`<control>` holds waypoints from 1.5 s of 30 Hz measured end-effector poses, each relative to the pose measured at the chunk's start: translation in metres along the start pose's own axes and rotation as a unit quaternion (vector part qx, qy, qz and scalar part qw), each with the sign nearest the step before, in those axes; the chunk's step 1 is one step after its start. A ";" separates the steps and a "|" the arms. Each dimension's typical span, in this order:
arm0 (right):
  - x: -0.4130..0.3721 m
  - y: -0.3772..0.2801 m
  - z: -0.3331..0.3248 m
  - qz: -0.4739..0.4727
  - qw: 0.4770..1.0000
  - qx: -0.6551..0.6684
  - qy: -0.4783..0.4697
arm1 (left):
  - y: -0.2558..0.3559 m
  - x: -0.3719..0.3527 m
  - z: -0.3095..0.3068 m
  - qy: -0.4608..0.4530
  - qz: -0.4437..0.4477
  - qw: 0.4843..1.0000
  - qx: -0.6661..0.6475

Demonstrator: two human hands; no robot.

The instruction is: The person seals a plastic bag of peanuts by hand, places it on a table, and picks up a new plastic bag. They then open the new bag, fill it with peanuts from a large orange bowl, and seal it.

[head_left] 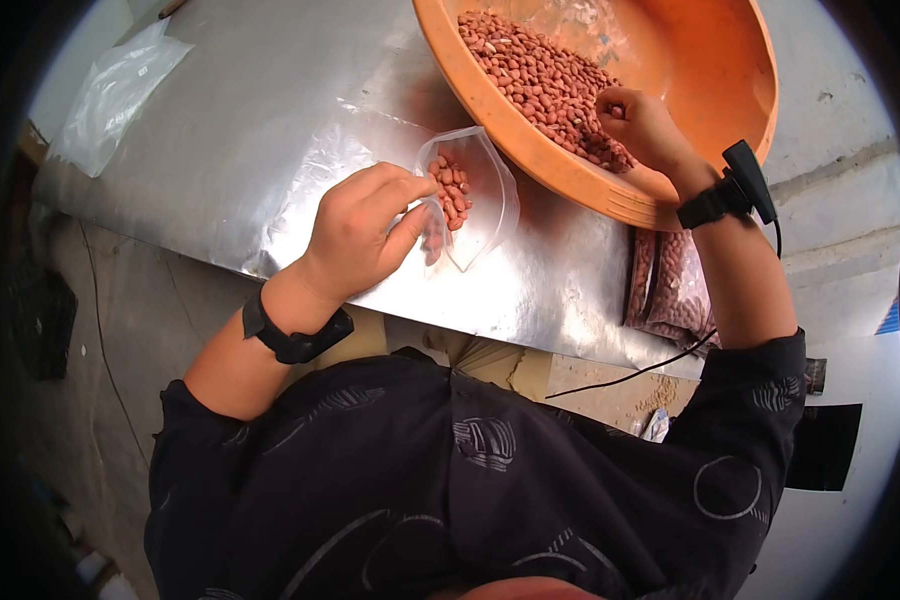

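A clear plastic bag [492,205] stands partly open on the metal table, with some reddish peanuts [451,190] inside. My left hand [362,230] pinches the bag's near left edge between thumb and fingers. At the upper right, a large orange basin [710,60] holds a heap of the same peanuts [535,75], piled toward its left side. My right hand [642,125] is inside the basin at the heap's right edge, its fingers curled around some peanuts.
Filled clear bags of peanuts [675,285] lie below the basin at the table's right. A flat plastic bag [115,100] lies at the table's far left. The metal table's [220,130] front edge runs before my body. A black cable hangs near my right forearm.
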State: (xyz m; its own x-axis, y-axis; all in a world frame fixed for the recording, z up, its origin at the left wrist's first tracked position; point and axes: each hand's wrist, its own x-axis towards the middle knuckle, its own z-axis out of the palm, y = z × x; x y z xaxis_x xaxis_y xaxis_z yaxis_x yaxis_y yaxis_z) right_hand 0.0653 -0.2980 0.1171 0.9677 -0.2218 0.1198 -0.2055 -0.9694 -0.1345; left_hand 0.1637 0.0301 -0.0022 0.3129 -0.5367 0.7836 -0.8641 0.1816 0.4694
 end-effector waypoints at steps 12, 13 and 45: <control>-0.020 -0.154 0.032 -0.070 0.908 0.358 -0.204 | 0.002 0.000 0.003 0.047 0.036 0.998 0.016; -0.021 -0.160 0.039 -0.056 0.894 0.382 -0.227 | 0.001 -0.002 0.002 0.046 0.037 0.998 0.016; 0.070 -0.037 0.006 -0.167 0.974 -0.006 -0.152 | -0.002 0.001 0.001 0.022 0.020 1.000 0.003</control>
State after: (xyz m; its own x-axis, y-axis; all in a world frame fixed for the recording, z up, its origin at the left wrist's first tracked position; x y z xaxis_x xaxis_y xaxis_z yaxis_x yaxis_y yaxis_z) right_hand 0.1417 -0.2774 0.1242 0.9791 0.1457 -0.1416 0.1281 -0.9837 -0.1262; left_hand 0.1654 0.0287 -0.0025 0.2950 -0.4929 0.8185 -0.8784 0.1973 0.4354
